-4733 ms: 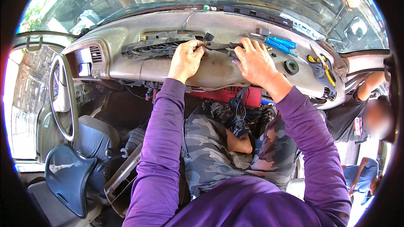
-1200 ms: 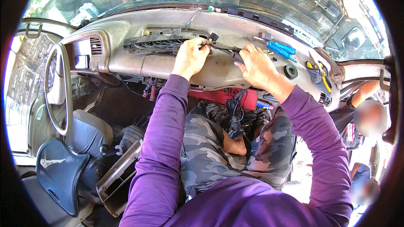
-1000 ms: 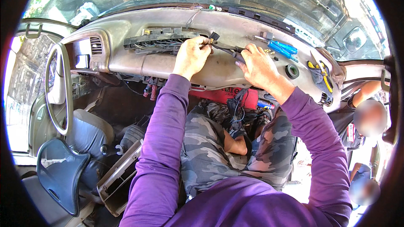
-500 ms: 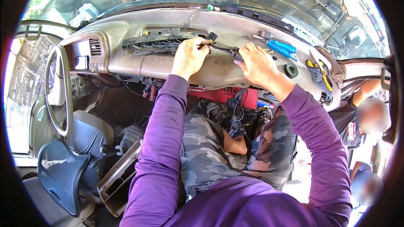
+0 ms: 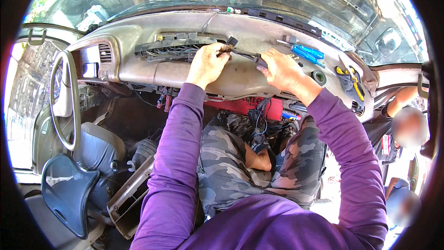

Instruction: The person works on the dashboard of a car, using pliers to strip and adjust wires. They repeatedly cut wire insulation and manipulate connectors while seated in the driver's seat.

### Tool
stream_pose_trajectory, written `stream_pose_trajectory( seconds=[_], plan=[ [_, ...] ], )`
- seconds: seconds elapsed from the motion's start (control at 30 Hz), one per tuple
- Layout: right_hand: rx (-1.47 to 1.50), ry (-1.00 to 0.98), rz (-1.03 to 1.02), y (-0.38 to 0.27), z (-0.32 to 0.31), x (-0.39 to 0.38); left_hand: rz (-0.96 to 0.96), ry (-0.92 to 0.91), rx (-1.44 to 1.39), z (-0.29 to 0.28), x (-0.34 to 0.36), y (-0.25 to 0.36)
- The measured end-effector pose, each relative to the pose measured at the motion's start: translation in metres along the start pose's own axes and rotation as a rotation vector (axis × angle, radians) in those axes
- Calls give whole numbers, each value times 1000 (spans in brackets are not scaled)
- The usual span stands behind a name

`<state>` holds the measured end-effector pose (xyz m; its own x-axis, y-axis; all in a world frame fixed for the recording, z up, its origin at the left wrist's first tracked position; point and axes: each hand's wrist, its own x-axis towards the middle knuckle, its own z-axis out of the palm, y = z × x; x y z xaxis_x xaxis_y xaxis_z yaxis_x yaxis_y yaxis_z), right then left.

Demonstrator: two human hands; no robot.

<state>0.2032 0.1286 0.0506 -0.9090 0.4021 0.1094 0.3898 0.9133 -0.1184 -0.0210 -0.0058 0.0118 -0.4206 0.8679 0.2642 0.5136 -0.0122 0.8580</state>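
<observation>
Above the beige dashboard [image 5: 231, 75], a short black cable [image 5: 243, 54] runs between my two hands. My left hand [image 5: 208, 66] pinches its left end, right below a small dark connector [image 5: 232, 41] with a yellowish part under it. At the cable's other end, my right hand [image 5: 283, 70] closes its thumb and fingers on a thicker dark section, whose far side they hide. To the left of my left hand, an opening in the dashboard shows a bundle of grey wires [image 5: 178, 52].
Blue-handled tools [image 5: 307, 54], a roll of black tape [image 5: 318, 77] and yellow-and-black pliers [image 5: 355, 83] lie right on the dashboard. A steering wheel [image 5: 69, 99] stands far left, with a loose trim panel [image 5: 132, 194] below. Two people are at the right side.
The connector and the cable's left end have shifted very slightly as both hands keep their grip. Otherwise the scene looks the same.
</observation>
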Motion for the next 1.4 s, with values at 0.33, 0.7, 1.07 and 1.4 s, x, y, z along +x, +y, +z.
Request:
stream_pose_trajectory(
  seconds=[0.33, 0.7, 1.07, 1.4],
  plan=[
    [-240, 247, -117, 8, 14, -7, -23, 16, -54, 0, -1, 0],
    [-355, 219, -99, 5, 12, -6, -88, -33, -63, -2, 0, 4],
    [-275, 105, -80, 7, 10, 2, -95, -26, -80, -2, -1, 2],
    [-409, 311, -156, 0, 16, -4, -78, 0, -140, 1, -1, -3]
  ],
)
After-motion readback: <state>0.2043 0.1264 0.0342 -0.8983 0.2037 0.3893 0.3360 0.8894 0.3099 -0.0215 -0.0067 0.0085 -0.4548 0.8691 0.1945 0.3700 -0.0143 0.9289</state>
